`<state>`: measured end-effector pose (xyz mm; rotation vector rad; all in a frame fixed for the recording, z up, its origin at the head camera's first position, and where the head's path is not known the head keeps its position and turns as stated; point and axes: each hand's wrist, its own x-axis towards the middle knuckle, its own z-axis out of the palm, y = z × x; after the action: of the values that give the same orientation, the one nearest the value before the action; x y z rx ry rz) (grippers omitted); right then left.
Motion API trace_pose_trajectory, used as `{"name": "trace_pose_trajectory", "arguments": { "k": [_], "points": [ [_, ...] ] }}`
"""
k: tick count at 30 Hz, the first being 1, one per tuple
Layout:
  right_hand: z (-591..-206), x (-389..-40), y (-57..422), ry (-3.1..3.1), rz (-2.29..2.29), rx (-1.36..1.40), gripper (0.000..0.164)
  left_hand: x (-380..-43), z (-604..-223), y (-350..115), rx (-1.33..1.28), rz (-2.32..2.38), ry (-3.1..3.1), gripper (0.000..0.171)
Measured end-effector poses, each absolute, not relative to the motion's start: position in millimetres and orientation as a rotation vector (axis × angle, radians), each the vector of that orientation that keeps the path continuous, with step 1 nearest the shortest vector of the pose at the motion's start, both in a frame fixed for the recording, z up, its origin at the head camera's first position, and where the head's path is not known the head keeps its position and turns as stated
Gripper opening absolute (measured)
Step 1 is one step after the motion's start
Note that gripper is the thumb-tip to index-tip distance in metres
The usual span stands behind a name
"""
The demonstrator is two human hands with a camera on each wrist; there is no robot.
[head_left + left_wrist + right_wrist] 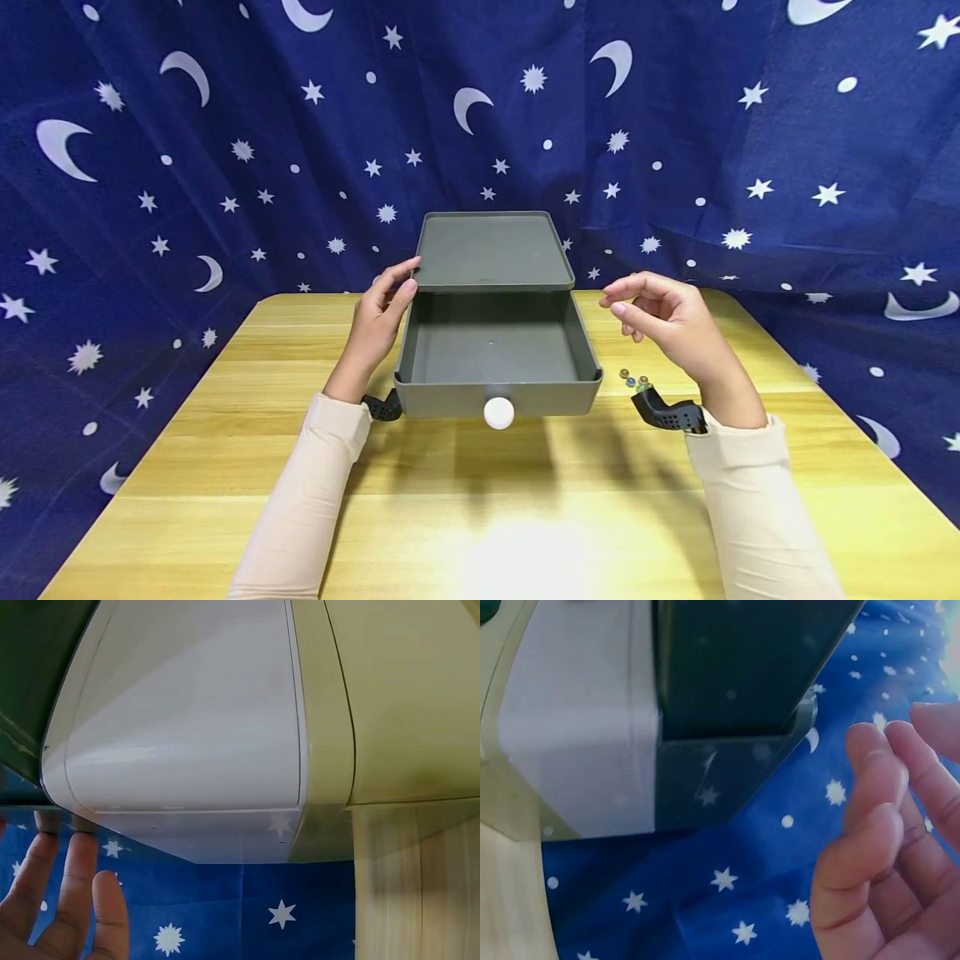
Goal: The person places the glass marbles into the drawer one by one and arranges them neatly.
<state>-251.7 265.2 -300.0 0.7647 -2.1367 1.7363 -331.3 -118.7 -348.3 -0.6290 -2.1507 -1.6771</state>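
Note:
A grey-green drawer box (pixel 491 250) stands on the table, its top drawer (pixel 442 398) pulled out toward me, with a round white knob (pixel 498 413). No objects show inside the drawer. My left hand (pixel 377 321) rests against the box's left side near the top edge, its fingers (pixel 75 885) fairly straight in the left wrist view. To the right of the box, my right hand (pixel 663 312) hovers in the air with loosely bent fingers (pixel 866 847) and nothing between them. Several small glass marbles (pixel 631 382) lie on the table below it.
Below the green drawer, the wrist views show a white drawer (pixel 187 735) and a yellow drawer (pixel 420 712). The wooden table (pixel 225 467) meets a blue star-and-moon curtain (pixel 300 125) at the back. A black wrist mount (pixel 667 411) sits beside the marbles.

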Motion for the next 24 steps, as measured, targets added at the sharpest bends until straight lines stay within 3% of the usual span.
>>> {"name": "trace_pose_trajectory", "arguments": {
  "k": [12, 24],
  "points": [
    [-313.7, -266.3, 281.7, -2.303, 1.596, 0.665, 0.023, -331.5, -346.9, -118.4, -0.637, -1.660, -2.157, 0.043],
    [-333.2, -281.6, 298.0, -2.405, 1.561, 0.615, 0.012, -330.7, -348.2, -119.2, -0.634, -1.663, -2.155, 0.043]
  ]
}}
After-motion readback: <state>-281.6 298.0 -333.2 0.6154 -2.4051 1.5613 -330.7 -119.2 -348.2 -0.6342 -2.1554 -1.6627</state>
